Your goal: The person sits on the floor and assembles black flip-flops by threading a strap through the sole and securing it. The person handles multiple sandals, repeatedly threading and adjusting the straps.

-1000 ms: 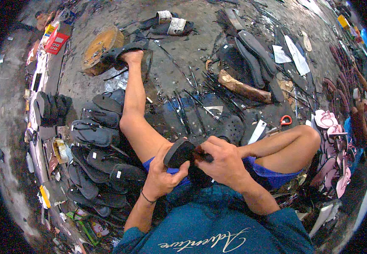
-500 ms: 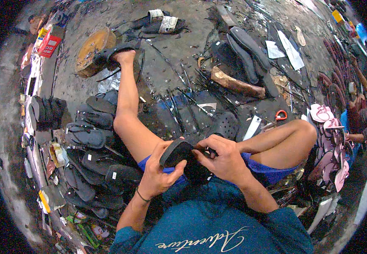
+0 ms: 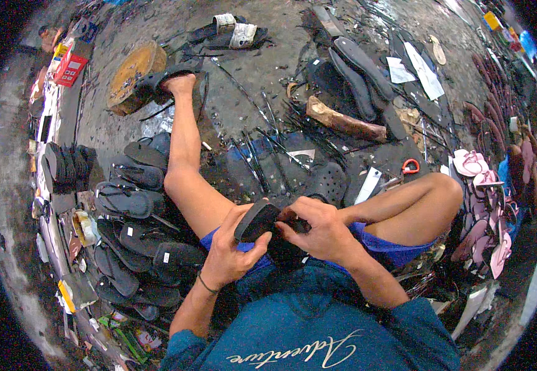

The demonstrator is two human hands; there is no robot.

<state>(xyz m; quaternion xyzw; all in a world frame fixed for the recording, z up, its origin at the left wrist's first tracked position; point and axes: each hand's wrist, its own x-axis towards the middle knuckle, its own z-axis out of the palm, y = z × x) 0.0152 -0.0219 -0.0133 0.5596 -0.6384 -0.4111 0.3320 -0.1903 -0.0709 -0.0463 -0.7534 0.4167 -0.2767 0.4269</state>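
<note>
A black rubber sandal (image 3: 258, 224) is raised in front of my lap, its thick sole edge turned toward the left. My left hand (image 3: 227, 252) is closed round that sole, with the thumb underneath and the fingers on the far side. At the sandal's right side, my right hand (image 3: 320, 227) is closed in a pinch on a black part that looks like its strap; the fingertips partly hide it. Below the hands, dark material over my lap blends with the sandal, so its lower outline is unclear.
Black sandals (image 3: 126, 201) are piled at my left, pink sandals (image 3: 482, 210) at my right. Ahead lie a wooden piece (image 3: 346, 122), loose black strips (image 3: 256, 164), long soles (image 3: 355, 80) and orange-handled scissors (image 3: 411, 166). My outstretched foot is by a round wooden block (image 3: 135, 77).
My right hand has shifted slightly left, its fingers closer against the sandal. The left hand keeps its hold. At the far right edge, another person's limb has changed position.
</note>
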